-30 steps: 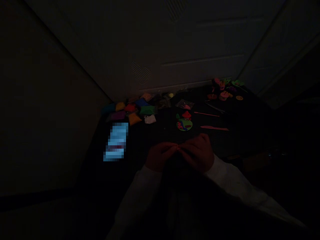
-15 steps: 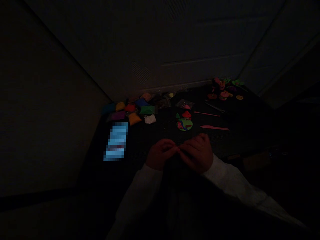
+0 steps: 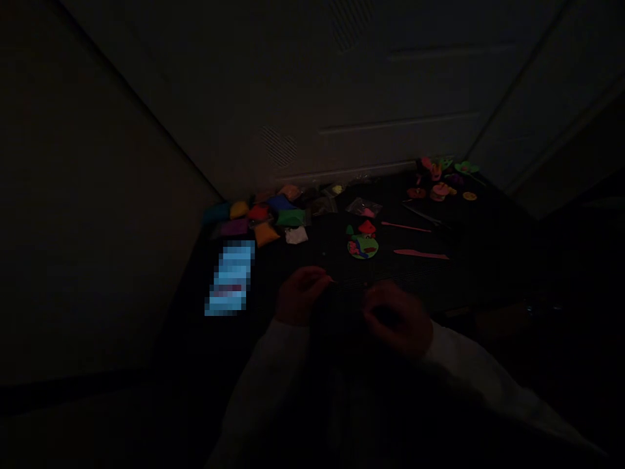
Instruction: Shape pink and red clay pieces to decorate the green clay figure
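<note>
It is very dark here. My left hand [image 3: 301, 293] hovers over the near part of the table with thumb and fingertips pinched; a tiny bit of something seems to show at the tips, too small to name. My right hand [image 3: 398, 318] is apart from it to the right, its fingers curled to the thumb, and what they hold, if anything, is hidden. Just beyond my hands lies a small clay scene [image 3: 362, 247]: a green disc with a red-roofed house, pink bits and a blue strip. To its right rest a pink clay knife [image 3: 420, 254] and a thin pink stick tool [image 3: 405, 227].
Several bags of coloured clay, a green bag [image 3: 291, 217] and a white bag [image 3: 295, 235] among them, lie along the back left. A lit, pixelated phone screen [image 3: 230, 279] is at left. Finished clay figures [image 3: 439, 190] stand at the back right, against the wall [image 3: 390, 143].
My hands, joined at the fingertips before, have separated: the left moved a little left, the right moved right and nearer to me. The view has shifted slightly.
</note>
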{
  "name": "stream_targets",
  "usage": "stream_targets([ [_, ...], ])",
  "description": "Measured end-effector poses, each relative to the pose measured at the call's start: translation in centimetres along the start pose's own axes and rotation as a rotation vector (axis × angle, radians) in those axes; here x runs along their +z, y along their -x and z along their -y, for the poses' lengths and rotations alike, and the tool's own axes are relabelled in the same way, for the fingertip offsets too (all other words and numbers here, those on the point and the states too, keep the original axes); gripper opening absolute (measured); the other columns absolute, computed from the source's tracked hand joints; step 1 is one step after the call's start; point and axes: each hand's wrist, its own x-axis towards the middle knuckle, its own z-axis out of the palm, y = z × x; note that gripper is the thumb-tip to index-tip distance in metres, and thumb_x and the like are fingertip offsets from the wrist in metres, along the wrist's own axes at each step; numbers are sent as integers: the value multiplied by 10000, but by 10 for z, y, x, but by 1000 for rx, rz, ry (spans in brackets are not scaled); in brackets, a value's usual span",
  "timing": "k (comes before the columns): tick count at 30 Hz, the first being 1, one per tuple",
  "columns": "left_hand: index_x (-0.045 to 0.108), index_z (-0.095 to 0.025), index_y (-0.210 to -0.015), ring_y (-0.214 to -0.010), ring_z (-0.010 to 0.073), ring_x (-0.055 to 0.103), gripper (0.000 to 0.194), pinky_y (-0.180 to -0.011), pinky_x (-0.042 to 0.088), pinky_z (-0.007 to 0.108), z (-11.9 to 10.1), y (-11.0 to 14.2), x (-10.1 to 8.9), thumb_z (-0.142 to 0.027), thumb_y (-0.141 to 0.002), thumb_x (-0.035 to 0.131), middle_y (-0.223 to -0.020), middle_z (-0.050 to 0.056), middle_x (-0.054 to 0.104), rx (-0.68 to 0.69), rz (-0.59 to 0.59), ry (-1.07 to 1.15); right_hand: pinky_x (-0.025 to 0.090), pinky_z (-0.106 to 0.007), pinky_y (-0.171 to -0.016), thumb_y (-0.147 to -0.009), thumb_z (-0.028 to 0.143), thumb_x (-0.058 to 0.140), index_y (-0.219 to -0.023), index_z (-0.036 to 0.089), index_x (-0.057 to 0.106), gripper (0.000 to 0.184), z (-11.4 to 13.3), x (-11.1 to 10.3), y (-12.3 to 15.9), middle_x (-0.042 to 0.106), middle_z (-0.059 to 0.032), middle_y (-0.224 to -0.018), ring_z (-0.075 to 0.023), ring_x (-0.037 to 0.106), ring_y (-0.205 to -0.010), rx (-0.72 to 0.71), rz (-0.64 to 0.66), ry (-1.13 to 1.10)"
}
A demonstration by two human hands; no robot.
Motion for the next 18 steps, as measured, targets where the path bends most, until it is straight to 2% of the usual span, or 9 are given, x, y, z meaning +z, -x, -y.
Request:
stream_targets([
  [4,574,-166,-759,-686,136,600,263,-610,457,232,-1,-1,-7,-299,-555,673,-711,10,651,-7,-57,0,454,-293,-736,-740,218,535,-805,191,512,74,-13,-13,7,606,-42,-851,-139,567,-817,141,-72,-157],
  [8,582,-163,-752,-686,136,597,276,-609,458,236,0,-2,-13,-322,-549,679,-720,17,650,-14,-49,-25,474,-280,-663,-706,307,591,-842,200,525,185,-39,-26,4,616,-20,-782,-141,585,-724,296,-190,-49],
  [11,587,-166,-742,-693,142,600,272,-615,459,239,0,-2,-14,-332,-548,679,-714,19,656,-3,-48,-42,476,-285,-672,-747,338,542,-952,217,557,239,-52,-33,-2,628,-22,-836,-147,590,-760,320,-129,85],
  [14,593,-170,-736,-706,157,608,275,-615,466,248,-1,-2,-14,-343,-541,681,-723,30,666,-14,-47,-58,465,-279,-684,-772,344,509,-835,217,604,171,-54,-34,-6,635,-10,-828,-141,590,-761,291,-38,142],
  [18,597,-176,-727,-695,158,612,276,-603,468,244,-2,-2,-15,-350,-533,685,-719,28,672,-21,-50,-68,434,-228,-541,-701,419,575,-687,185,571,234,-53,-29,-6,605,4,-658,-115,560,-604,330,-34,159],
])
